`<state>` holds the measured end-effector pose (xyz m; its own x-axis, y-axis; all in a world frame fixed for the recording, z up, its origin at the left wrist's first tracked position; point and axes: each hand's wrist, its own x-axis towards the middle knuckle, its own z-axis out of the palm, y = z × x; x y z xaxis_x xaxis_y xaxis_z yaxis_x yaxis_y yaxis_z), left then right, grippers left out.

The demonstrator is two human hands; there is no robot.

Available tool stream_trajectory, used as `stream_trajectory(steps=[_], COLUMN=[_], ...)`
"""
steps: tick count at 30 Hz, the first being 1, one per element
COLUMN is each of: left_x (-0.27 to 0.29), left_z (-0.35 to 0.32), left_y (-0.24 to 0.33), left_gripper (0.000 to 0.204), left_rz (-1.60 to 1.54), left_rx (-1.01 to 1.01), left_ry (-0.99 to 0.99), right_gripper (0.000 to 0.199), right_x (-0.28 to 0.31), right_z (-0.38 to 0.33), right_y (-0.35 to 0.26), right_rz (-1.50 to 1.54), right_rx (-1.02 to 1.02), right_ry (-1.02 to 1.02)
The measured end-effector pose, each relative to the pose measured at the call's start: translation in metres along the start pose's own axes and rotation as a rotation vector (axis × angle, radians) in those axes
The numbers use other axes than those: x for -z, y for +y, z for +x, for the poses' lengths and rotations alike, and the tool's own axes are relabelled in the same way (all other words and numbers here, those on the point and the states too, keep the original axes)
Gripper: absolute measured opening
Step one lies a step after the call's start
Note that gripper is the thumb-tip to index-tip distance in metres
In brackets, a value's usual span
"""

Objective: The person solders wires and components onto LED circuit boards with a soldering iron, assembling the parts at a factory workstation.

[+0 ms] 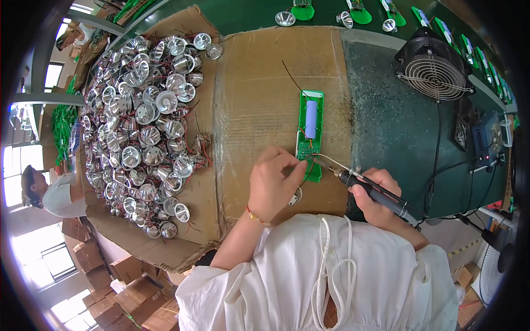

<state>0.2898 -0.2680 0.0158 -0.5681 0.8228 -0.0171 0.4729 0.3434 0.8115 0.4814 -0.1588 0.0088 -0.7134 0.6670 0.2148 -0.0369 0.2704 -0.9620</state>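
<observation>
A green plastic housing (302,118) lies on the cardboard in front of me, with a purple cylindrical battery (311,118) and a small green circuit board (309,153) in it. My left hand (276,179) is closed in a pinch at the board's left edge; what its fingertips hold is hidden. Just below those fingers sits a small silvery lamp reflector (296,196), partly covered by the hand. My right hand (377,193) grips a soldering iron (372,191), whose tip meets the board from the right. A thin dark wire runs near the tip.
A big heap of silvery lamp reflectors (149,132) with wires fills a cardboard tray (204,220) on the left. At the right are a black fan with a metal grille (433,77) and a blue box with a lit light (486,146). More green housings (361,14) line the far edge.
</observation>
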Motion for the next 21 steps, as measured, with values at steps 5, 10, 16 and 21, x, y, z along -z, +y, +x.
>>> stream_trajectory(steps=[5, 10, 16, 21], left_x=[-0.0005, 0.002, 0.0032, 0.002], left_z=[0.0019, 0.0035, 0.0043, 0.0025], left_y=[-0.0023, 0.0016, 0.0035, 0.0021], left_gripper=[0.013, 0.014, 0.013, 0.012], left_rz=[0.025, 0.011, 0.029, -0.03], left_rx=[-0.02, 0.024, 0.032, 0.015], left_ry=[0.012, -0.016, -0.053, -0.039], right_gripper=[0.016, 0.015, 0.015, 0.014], right_x=[-0.0001, 0.0016, 0.0006, 0.0004], right_z=[-0.0007, -0.0071, -0.0022, -0.0019], right_y=[-0.0011, 0.0037, -0.0002, -0.0021], right_rz=[-0.009, 0.047, 0.014, 0.041], right_rx=[-0.035, -0.035, -0.039, -0.061], right_ry=[-0.009, 0.063, 0.003, -0.015])
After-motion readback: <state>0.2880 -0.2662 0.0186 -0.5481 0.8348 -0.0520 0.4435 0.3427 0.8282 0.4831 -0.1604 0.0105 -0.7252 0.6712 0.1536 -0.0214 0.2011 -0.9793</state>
